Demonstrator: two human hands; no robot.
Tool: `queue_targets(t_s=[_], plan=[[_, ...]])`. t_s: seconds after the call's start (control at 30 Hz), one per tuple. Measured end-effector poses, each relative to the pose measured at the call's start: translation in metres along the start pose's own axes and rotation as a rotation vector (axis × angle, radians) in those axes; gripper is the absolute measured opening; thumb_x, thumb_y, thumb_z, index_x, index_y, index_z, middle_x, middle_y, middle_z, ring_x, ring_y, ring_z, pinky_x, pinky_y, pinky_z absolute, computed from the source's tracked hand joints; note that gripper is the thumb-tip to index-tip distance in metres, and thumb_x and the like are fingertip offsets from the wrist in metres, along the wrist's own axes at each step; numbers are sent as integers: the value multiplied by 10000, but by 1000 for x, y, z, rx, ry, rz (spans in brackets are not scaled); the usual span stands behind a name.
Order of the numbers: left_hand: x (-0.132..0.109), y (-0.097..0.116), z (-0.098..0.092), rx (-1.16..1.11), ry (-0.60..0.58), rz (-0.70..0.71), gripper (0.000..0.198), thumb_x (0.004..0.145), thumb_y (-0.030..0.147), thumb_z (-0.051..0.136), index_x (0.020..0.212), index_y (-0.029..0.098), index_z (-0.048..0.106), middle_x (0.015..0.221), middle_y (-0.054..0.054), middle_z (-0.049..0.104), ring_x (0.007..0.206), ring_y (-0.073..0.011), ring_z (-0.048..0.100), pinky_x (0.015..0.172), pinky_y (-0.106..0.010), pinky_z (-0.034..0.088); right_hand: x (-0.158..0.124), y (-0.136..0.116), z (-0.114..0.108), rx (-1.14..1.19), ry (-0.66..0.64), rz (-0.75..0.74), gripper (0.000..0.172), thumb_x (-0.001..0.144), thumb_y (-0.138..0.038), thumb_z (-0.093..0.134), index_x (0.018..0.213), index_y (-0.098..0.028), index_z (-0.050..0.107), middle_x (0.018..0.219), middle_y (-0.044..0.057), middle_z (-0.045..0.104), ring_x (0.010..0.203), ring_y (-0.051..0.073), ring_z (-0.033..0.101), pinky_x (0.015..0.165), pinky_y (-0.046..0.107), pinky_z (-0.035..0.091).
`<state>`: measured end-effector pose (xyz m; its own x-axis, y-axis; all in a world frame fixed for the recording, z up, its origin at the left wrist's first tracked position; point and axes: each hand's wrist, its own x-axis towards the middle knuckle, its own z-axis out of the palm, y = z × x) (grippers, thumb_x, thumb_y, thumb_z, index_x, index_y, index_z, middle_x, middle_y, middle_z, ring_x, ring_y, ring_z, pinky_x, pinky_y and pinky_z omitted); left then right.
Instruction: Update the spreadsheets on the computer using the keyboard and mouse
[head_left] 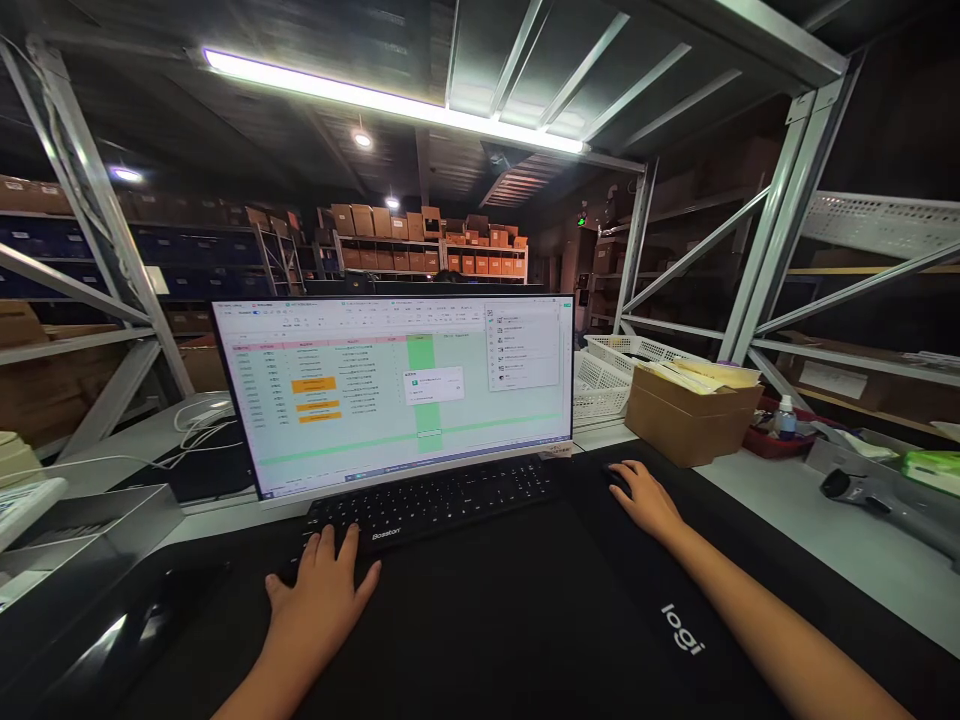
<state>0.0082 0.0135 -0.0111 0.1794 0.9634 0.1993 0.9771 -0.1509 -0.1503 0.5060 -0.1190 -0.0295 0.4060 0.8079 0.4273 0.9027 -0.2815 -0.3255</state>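
Note:
My left hand [322, 585] rests with its fingers spread over the left end of a black keyboard [442, 503]. To the right, my right hand [646, 500] is curled over a dark computer mouse [616, 474], most of which it covers. Behind the keyboard stands a monitor [375, 400] with a spreadsheet on it; a small pop-up box and a menu panel lie over the sheet. Keyboard and mouse both sit on a wide black desk mat [480, 620] marked "logi".
A brown cardboard box [686, 415] holding papers and white mesh baskets [600, 385] stand right of the monitor. Farther right lie a barcode scanner [885, 500] and a small bottle [785, 418]. A grey tray [90, 540] and cables [199, 430] are at left. Metal shelving frames the desk.

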Motion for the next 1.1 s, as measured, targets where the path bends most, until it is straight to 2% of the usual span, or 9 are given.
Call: queue_targets(t_s=[0.17,0.73,1.1], plan=[[0,-2,4,-16,44,15,665,937,451,240,1523,149,329,1602,-213,314,1490,-372,254,1058,-708,316,0,-2,-1,-2,-1,2,424,904,-410,486,1295,-290,599,1376,87,525,1233,231,570,1050,387,445],[-2,0,-5,-18,8,13,673,941,453,218,1534,145,299,1613,-208,293,1501,-358,239,1063,-685,326,1,2,4,5,10,2,461,875,-392,510,1316,-271,571,1382,95,517,1236,235,566,1051,391,445],[-4,0,-7,4,-8,13,671,945,454,216,1538,147,288,1617,-206,285,1504,-357,234,1066,-678,332,-2,-4,-2,6,-4,17,458,885,-383,486,1316,-245,561,1400,103,503,1246,235,554,1061,388,437]])
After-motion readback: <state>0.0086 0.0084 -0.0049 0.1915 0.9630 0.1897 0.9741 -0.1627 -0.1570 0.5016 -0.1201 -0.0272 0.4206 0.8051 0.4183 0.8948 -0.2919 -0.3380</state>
